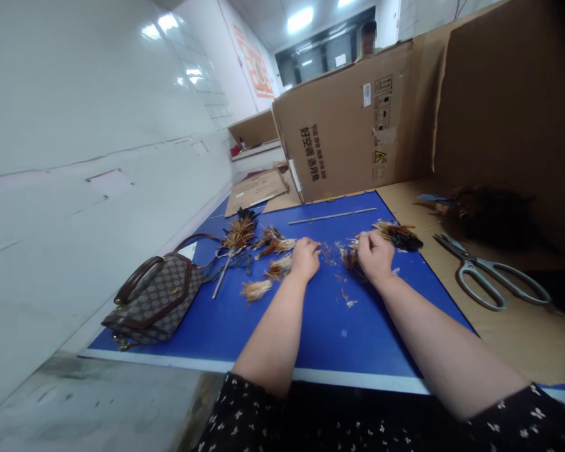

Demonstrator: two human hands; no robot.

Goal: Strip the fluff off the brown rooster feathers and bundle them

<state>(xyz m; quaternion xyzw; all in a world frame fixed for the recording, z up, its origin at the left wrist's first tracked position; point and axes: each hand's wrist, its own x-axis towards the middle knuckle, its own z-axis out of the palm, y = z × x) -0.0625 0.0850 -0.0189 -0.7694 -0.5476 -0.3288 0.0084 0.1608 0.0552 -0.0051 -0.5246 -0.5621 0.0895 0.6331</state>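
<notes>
My left hand [306, 258] is closed in a pinch low over the blue tabletop, and whatever is between its fingertips is too small to make out. Just left of it lie brown and cream feather bundles [279, 268], with a pale bundle [256, 290] nearer me. My right hand [375, 256] is closed at the pale ends of some brown feathers [349, 257]. Behind that hand rests a darker bundle of feathers [400, 236] with black tips. Loose feather scraps [329, 252] are scattered between the two hands.
A feather duster [240, 232] with a thin stick and a patterned handbag [155, 298] lie left. Large scissors [487, 270] and a dark feather heap [489, 213] are on cardboard at right. A tall cardboard box [343, 138] stands behind a thin stick [332, 216]. A person [368, 41] is beyond.
</notes>
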